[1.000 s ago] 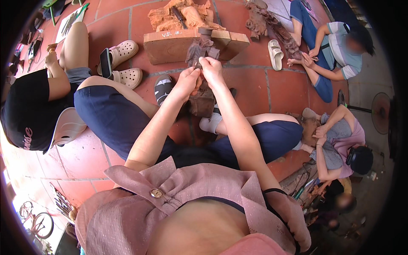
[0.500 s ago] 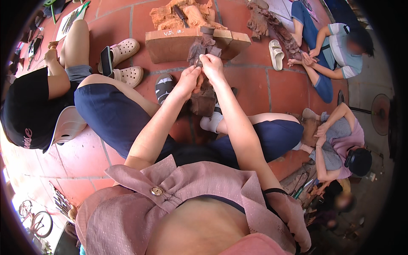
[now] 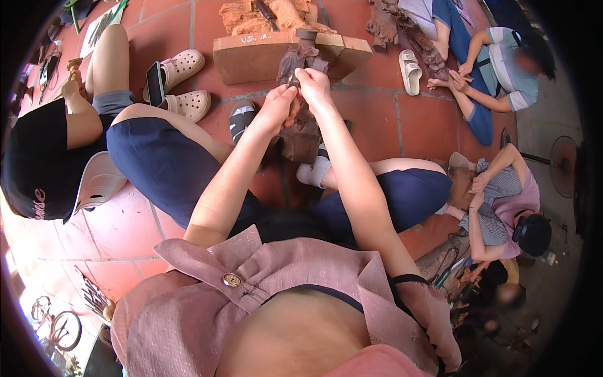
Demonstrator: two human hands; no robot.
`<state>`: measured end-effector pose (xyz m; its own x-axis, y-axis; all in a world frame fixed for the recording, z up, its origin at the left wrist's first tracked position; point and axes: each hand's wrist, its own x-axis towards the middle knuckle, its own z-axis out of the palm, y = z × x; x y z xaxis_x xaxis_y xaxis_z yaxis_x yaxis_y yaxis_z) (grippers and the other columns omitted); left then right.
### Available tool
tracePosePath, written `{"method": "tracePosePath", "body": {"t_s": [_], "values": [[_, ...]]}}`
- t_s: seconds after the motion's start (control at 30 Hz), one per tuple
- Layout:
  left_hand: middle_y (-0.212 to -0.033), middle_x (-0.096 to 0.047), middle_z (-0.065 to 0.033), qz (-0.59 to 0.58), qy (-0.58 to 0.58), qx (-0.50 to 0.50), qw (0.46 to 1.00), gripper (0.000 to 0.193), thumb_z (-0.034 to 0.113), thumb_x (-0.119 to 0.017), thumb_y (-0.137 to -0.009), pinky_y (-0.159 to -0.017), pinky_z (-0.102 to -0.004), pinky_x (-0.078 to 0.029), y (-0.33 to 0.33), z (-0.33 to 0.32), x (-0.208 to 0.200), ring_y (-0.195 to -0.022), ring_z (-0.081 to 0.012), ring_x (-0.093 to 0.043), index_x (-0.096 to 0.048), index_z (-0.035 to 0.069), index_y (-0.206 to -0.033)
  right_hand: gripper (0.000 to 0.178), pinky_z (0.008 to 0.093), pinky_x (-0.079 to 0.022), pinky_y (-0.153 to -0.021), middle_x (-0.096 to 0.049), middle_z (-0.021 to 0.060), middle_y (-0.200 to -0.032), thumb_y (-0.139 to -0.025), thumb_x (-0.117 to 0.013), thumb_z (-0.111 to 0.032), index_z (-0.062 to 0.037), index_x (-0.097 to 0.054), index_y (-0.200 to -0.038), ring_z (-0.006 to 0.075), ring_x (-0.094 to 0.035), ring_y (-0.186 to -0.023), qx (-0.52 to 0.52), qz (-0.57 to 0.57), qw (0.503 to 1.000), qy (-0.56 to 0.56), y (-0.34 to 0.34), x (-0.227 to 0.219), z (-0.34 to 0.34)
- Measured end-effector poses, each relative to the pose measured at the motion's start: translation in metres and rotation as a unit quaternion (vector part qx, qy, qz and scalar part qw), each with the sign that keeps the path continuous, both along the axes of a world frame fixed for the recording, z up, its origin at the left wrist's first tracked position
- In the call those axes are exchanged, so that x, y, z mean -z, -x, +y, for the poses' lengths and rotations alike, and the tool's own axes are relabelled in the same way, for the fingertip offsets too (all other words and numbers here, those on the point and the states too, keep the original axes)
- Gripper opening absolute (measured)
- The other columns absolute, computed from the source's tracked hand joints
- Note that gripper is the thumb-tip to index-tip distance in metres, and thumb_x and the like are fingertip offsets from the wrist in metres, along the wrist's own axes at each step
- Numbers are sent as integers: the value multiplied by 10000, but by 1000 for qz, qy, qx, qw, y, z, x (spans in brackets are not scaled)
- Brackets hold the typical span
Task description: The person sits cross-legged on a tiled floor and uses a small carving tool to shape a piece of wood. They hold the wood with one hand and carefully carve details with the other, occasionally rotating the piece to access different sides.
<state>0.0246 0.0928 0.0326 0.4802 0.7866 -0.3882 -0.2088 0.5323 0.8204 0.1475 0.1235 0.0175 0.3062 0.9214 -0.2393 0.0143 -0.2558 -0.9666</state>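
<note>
A dark brown carved wooden piece (image 3: 300,143) lies lengthwise between my feet, its far end against a thick wooden block (image 3: 248,61). My left hand (image 3: 280,108) is closed around the left side of the carving, thumb toward the top. Just beyond and to the right, my right hand (image 3: 314,88) is closed too, its thumb pressed near the carving's upper part. The two hands almost meet. Whatever lies between the right fingers is hidden; a small thing there cannot be made out.
An orange-toned wood carving (image 3: 286,19) with a dark-handled tool (image 3: 266,15) rests on the block. Pale clogs (image 3: 188,105) and a phone (image 3: 155,84) are at left, a cream sandal (image 3: 410,72) at right. A person in black (image 3: 38,163) sits close left; others work at right.
The whole view has shifted slightly, with the block and carving a little higher in the picture. Both hands keep their closed hold on the carving, with barely any movement.
</note>
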Motion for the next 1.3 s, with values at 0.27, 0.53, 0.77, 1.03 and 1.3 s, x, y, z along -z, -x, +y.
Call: {"method": "tracePosePath", "body": {"t_s": [0.27,0.53,0.77,1.03,1.3], "values": [[-539,-426,-30,19,33,19,999,243,250,-364,-995,-341,-244,-299,16,-20,-3,-385,-116,-348,-451,57,-875,274,303,-431,-510,-575,50,-594,-865,-553,-195,31,-627,-731,120,-522,-530,-55,6,998,35,9,12,-29],[-562,-466,-36,-61,54,-6,997,248,251,-381,-986,-343,-247,-325,7,23,13,-385,-120,-361,-468,59,-855,239,354,-506,-662,-660,162,-688,-815,-555,-213,-8,-678,-801,237,-665,-678,-78,-236,969,11,7,1,19],[-540,-419,-24,-48,75,15,996,275,253,-366,-997,-334,-244,-276,14,7,2,-392,-109,-329,-447,61,-817,250,384,-493,-685,-651,197,-726,-815,-549,-220,1,-664,-793,291,-654,-691,-29,-194,981,-10,12,9,-7],[-504,-401,-21,-58,74,6,996,295,259,-356,-997,-343,-258,-279,4,7,5,-380,-110,-308,-456,67,-796,283,362,-486,-637,-635,179,-668,-824,-567,-245,21,-643,-765,232,-635,-631,-19,-151,988,1,-1,24,-1],[-552,-418,-19,-97,60,-12,993,302,257,-337,-1002,-360,-256,-263,0,14,5,-402,-112,-301,-447,76,-787,243,356,-487,-637,-644,149,-667,-818,-590,-217,16,-647,-776,198,-628,-632,-26,-173,984,21,3,5,9]]}}
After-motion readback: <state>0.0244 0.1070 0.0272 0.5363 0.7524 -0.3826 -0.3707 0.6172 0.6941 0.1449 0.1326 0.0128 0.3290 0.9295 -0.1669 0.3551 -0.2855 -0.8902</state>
